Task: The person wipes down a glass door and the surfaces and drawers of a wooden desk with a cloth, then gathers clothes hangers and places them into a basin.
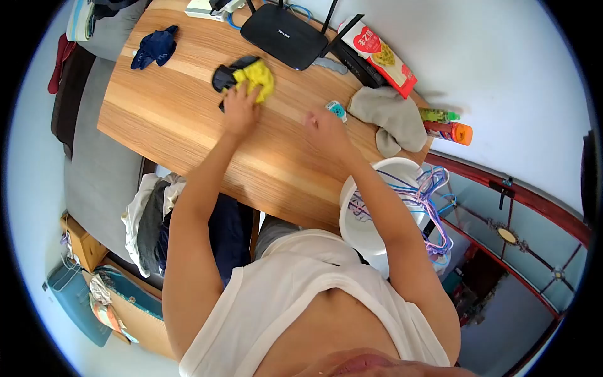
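Observation:
My left hand (242, 114) rests on a crumpled yellow cloth (256, 76) on the wooden table, its fingers pressed into the fabric. Beside and partly under the yellow cloth lies a black cloth (224, 78); whether the two are one piece I cannot tell. My right hand (326, 130) hovers over or lies on the table with its fingers curled in, slightly blurred, and nothing shows in it. Just beyond that hand is a small turquoise and white item (336, 110). A dark blue bunched cloth (154, 48) lies near the far left edge.
A black router (284, 35) stands at the back. Toward the wall are a red and white food packet (380, 53), a grey cloth (392, 116) and an orange-capped tube (461, 134). A white bucket (352, 235) with several hangers (433, 185) stands by the table. A grey sofa (103, 144) is at left.

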A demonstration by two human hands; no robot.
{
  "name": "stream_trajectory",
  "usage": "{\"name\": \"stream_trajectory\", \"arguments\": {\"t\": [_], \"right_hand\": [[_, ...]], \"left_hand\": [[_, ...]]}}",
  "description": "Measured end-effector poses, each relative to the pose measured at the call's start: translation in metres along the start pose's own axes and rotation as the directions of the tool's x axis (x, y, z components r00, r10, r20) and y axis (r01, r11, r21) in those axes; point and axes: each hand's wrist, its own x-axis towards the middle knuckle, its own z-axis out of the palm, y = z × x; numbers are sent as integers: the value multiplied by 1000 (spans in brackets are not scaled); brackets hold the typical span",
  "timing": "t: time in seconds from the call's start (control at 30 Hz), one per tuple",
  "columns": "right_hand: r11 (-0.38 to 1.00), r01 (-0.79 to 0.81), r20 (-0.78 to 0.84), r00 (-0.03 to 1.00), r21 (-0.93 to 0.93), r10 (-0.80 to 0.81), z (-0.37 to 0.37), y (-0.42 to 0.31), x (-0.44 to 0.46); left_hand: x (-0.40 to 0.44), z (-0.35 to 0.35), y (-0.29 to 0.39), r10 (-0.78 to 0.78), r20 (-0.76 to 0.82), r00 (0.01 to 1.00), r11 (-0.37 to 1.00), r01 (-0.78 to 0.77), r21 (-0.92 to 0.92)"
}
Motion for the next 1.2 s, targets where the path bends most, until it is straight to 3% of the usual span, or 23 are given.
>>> {"name": "stream_trajectory", "arguments": {"t": [0.03,0.07,0.13,0.23,0.37,0.43,0.53,0.7,0.93,1.07,1.2], "right_hand": [[993,-77,3,997,89,77,5,14,22],[907,-245,91,969,343,228,3,19,42],[478,-537,363,836,695,411,2,25,78],[138,-549,391,728,824,563,9,27,116],[166,-525,338,726,835,599,20,32,146],[152,-501,295,700,852,650,16,26,152],[263,-473,180,703,841,688,8,22,158],[308,-461,171,742,833,648,3,23,156],[315,-341,76,777,886,625,-11,9,151],[316,-383,102,761,868,641,-14,7,151],[325,-402,106,752,856,651,-5,25,159]], "left_hand": [[-5,-1,9,41,39,998,998,-39,-46],[-9,2,17,67,52,996,995,-63,-71],[-14,7,29,120,80,990,986,-109,-123],[-11,8,37,131,79,988,981,-118,-154],[-6,6,29,171,90,981,965,-149,-215],[-1,8,28,171,83,982,968,-152,-198],[15,18,32,161,46,986,976,-152,-159],[60,42,21,141,-6,990,988,-141,-59],[124,57,-37,-112,-61,992,982,120,148],[132,63,-28,-217,-94,972,955,231,185],[92,62,18,-151,-129,980,986,158,44]]}}
